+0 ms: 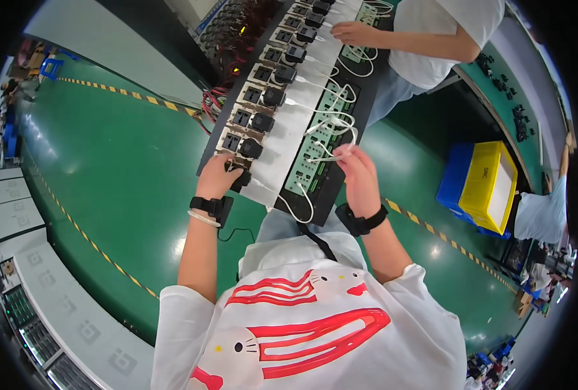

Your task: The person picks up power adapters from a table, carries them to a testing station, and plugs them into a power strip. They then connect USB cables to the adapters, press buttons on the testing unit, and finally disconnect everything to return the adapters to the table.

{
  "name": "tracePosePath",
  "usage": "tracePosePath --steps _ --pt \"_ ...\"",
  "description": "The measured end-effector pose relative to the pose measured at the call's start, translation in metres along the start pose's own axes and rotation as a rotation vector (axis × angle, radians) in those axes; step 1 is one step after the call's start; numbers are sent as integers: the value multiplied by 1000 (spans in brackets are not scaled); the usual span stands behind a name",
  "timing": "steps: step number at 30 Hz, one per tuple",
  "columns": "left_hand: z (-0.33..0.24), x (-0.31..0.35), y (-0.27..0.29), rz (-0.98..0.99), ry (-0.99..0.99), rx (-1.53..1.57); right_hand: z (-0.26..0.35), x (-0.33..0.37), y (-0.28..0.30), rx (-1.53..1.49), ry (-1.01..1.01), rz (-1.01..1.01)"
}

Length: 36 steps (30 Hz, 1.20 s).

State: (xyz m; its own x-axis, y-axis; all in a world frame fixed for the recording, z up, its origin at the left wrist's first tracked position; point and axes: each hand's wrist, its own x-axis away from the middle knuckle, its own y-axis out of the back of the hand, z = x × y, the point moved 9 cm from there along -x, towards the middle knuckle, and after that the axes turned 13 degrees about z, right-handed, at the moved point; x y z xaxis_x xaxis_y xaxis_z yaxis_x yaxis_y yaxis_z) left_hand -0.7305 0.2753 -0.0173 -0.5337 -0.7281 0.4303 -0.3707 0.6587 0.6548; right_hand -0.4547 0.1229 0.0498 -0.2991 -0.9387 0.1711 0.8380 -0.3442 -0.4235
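Note:
My left hand point(217, 174) rests at the near end of a long test bench point(282, 140), its fingers closed on a black charger block point(241, 178) at the last socket. My right hand point(359, 170) is raised over the green panel point(315, 166) on the bench's right side and pinches a white cable point(331, 153) between its fingers. A row of black charger blocks point(263, 110) with white cables runs away along the bench. Both my wrists carry black bands.
A co-worker in a white shirt point(432, 39) stands at the far end, one hand point(351, 31) on the cables. Yellow and blue bins point(487, 185) sit on the green floor at the right. Red wiring point(214, 97) hangs at the bench's left edge.

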Motion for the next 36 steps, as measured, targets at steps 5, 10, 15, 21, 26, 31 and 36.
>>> tracePosePath --steps 5,10,15,21,26,31,36 --pt "-25 -19 10 -26 33 104 64 -17 -8 -164 204 56" --pt "-37 -41 10 -48 18 81 106 -32 -53 266 333 155" --pt "-41 -49 3 36 5 48 12 -45 -82 544 74 273" --pt "-41 -51 3 59 40 22 -156 -58 -61 668 -316 267" --pt "-31 -55 2 41 65 70 -162 -60 -63 575 -164 235" --pt "-35 -53 4 38 63 79 -159 -52 -67 607 -170 97" --pt "-28 -53 4 19 100 113 -158 -48 -69 596 -184 11"
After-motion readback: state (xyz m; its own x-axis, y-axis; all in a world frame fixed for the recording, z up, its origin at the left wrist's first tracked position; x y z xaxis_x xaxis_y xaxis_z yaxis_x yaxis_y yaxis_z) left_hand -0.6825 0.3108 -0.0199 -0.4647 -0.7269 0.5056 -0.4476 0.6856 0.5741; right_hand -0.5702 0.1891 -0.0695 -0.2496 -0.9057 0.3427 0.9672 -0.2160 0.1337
